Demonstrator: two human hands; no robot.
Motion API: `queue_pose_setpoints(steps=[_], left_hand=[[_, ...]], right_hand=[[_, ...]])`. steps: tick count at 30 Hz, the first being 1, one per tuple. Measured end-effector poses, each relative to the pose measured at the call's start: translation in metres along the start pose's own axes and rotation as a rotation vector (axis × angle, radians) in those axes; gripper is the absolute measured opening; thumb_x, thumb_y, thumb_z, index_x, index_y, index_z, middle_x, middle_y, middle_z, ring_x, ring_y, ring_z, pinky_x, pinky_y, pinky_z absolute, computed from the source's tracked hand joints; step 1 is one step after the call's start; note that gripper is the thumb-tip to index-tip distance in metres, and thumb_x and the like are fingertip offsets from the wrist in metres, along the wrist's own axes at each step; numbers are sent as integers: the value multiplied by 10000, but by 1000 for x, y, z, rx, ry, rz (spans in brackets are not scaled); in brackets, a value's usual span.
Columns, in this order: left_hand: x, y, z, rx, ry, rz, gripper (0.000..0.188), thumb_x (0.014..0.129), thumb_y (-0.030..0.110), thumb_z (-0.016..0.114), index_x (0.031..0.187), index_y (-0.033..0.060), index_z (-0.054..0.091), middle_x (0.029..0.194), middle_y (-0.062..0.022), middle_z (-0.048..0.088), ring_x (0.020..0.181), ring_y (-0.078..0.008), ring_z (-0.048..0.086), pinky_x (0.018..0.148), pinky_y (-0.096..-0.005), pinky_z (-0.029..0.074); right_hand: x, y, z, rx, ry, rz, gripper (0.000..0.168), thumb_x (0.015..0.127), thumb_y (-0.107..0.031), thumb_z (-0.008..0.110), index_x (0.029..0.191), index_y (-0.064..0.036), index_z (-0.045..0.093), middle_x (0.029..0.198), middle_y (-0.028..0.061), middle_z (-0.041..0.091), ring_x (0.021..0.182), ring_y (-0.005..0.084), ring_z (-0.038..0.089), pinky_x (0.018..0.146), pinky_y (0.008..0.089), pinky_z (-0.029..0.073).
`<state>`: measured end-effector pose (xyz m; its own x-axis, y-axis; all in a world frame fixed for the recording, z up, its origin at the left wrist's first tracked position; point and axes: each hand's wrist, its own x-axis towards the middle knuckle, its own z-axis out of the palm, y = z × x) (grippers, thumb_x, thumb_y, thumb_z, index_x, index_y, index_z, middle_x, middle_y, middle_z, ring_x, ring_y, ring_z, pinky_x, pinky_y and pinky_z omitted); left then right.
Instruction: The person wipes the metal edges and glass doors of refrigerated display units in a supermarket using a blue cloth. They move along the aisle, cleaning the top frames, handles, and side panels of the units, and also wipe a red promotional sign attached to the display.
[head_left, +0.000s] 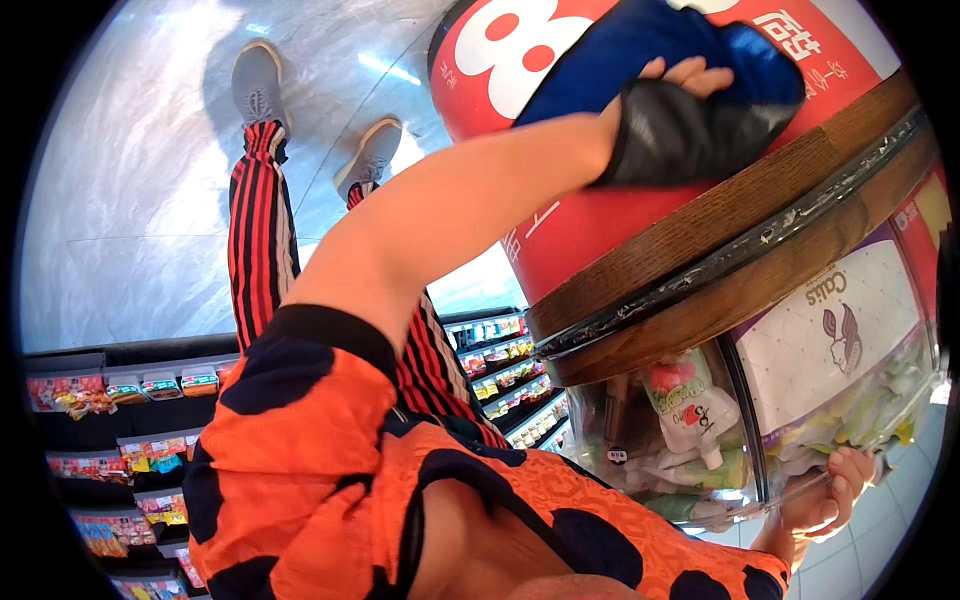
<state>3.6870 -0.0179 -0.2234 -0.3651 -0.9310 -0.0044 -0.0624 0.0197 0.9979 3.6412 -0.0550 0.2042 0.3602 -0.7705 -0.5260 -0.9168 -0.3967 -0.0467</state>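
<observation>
My left hand (686, 79) reaches across to a blue and black cloth (637, 52), which lies against a round red printed panel (592, 232). Its fingertips show on the blue part, and a black fold covers the rest of the hand. At the lower right, my right hand (836, 495) curls its fingers over the edge of a clear plastic bin (780, 491). Packaged goods fill this bin, among them a white and green spouted pouch (694, 412). Between the red panel and the bin runs a curved dark wooden rim (720, 217).
Shelves of small colourful packages (120, 457) stand at the lower left. More shelves (510, 375) show between my body and the wooden rim. A white printed panel (832, 337) sits on the bin's front. Both my shoes (256, 82) are on the grey floor (135, 187).
</observation>
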Motion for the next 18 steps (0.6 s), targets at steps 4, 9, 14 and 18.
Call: queue_pose_setpoints(steps=[4, 9, 14, 18], left_hand=[[46, -32, 10, 150, -74, -68, 524, 864, 429, 451, 1346, 225, 427, 1445, -50, 348, 1303, -269, 345, 1027, -491, 310], [-36, -69, 55, 316, 33, -69, 557, 899, 380, 375, 1420, 189, 334, 1501, -22, 277, 1404, -182, 184, 1120, -399, 150], [-146, -23, 9, -135, -142, -492, 513, 885, 275, 404, 1380, 139, 383, 1448, -74, 332, 1371, -211, 223, 1105, -364, 183], [-149, 45, -44, -111, -177, -435, 486, 866, 219, 445, 1339, 108, 434, 1403, -117, 378, 1332, -231, 291, 1082, -359, 232]], right_hand=[[5, 2, 3, -19, -15, -44, 274, 1002, -259, 292, 1144, -94, 458, 966, 97, 578, 838, 255, 514, 850, 467, 397], [12, -3, 4, -28, -54, -49, 237, 986, -227, 323, 1146, -95, 437, 968, 108, 575, 820, 255, 508, 824, 453, 400], [26, 3, 6, -25, -99, -134, 193, 962, -194, 367, 1097, -81, 445, 915, 102, 596, 773, 257, 563, 730, 440, 427], [34, -2, 8, 18, -50, -168, 162, 916, -133, 375, 998, -42, 481, 816, 122, 606, 670, 270, 576, 627, 406, 431]])
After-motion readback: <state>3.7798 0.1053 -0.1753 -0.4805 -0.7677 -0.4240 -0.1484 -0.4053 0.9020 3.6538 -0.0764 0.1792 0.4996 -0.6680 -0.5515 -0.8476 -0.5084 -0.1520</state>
